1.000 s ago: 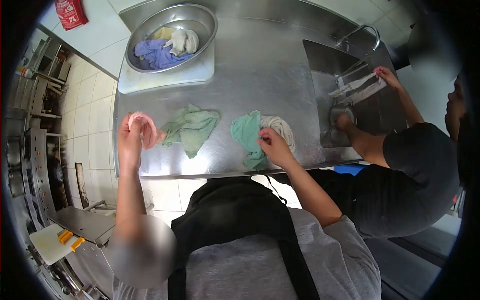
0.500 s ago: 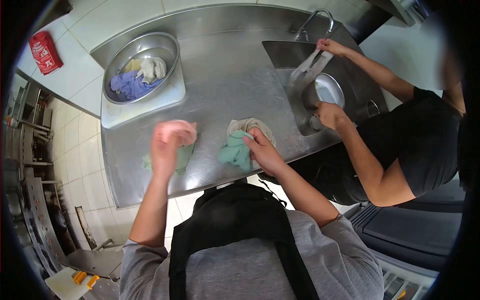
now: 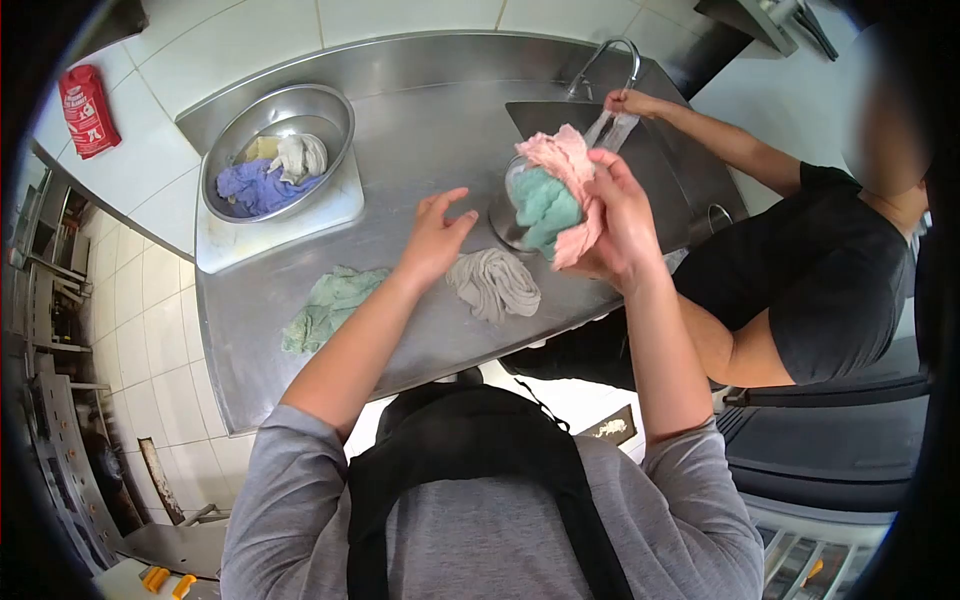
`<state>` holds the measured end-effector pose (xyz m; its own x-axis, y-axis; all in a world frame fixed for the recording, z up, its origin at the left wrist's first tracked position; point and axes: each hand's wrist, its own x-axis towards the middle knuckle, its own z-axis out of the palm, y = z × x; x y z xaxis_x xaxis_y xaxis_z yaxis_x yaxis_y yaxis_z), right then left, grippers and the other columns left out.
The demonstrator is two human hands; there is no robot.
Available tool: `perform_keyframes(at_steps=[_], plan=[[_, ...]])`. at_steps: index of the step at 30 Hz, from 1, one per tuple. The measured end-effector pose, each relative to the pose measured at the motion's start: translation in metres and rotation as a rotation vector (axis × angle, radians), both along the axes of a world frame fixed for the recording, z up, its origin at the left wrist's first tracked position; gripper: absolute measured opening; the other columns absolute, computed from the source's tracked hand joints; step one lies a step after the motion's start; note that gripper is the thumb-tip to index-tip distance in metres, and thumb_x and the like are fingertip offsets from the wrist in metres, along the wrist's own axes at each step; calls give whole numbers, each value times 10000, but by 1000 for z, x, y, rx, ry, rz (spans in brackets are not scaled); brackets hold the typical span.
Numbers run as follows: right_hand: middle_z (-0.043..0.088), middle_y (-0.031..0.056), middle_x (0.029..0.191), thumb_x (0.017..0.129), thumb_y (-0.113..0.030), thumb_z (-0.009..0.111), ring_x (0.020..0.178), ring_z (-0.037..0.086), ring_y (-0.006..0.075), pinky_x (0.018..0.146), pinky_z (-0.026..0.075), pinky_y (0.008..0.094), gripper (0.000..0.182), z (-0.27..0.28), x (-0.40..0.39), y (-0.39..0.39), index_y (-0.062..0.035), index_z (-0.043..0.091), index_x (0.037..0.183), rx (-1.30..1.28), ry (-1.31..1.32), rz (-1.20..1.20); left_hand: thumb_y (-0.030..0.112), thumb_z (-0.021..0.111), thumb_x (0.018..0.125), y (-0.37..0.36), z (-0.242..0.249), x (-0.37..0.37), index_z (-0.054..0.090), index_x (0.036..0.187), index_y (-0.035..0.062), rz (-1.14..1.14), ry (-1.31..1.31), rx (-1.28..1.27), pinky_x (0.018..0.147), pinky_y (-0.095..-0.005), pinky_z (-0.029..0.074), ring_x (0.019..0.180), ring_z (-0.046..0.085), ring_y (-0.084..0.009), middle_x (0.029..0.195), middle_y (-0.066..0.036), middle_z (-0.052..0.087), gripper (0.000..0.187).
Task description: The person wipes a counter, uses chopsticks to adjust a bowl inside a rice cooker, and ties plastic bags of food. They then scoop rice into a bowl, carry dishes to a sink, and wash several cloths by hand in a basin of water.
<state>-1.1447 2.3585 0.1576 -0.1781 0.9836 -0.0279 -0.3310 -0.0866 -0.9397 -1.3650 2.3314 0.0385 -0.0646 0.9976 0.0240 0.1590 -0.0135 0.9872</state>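
My right hand (image 3: 622,215) grips a pink cloth (image 3: 572,165), with a teal cloth (image 3: 547,205) bunched against it. Both cloths are held up in front of the co-worker's metal bowl (image 3: 505,225), which they partly cover. My left hand (image 3: 438,235) holds nothing, its fingers apart above the counter. Just below and right of it lies a folded grey cloth (image 3: 495,285). A light green cloth (image 3: 335,303) is spread on the counter beside my left forearm.
On a white board (image 3: 345,208) at the left rests a steel bowl (image 3: 347,125) with purple, yellow and white cloths. A co-worker at the right holds a wet cloth (image 3: 612,128) under the faucet (image 3: 630,50) over the sink (image 3: 670,165).
The pink cloth has gone from my left hand to my right, which has risen toward the sink with the teal cloth. My left hand has moved right, emptied. The co-worker's bowl has shifted left.
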Motion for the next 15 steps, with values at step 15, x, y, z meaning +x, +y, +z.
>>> perform_keyframes(at_steps=[15], plan=[[666,157,985,740,-51,638,921,645,322,792,500,408,352,-187,22,137,-113,625,1086,545,-1550,499,229,700,786,-57,-56,-85,580,1231,127,151,729,21,1031,-443,365,1218,429,-384,1374,-202,409,472]])
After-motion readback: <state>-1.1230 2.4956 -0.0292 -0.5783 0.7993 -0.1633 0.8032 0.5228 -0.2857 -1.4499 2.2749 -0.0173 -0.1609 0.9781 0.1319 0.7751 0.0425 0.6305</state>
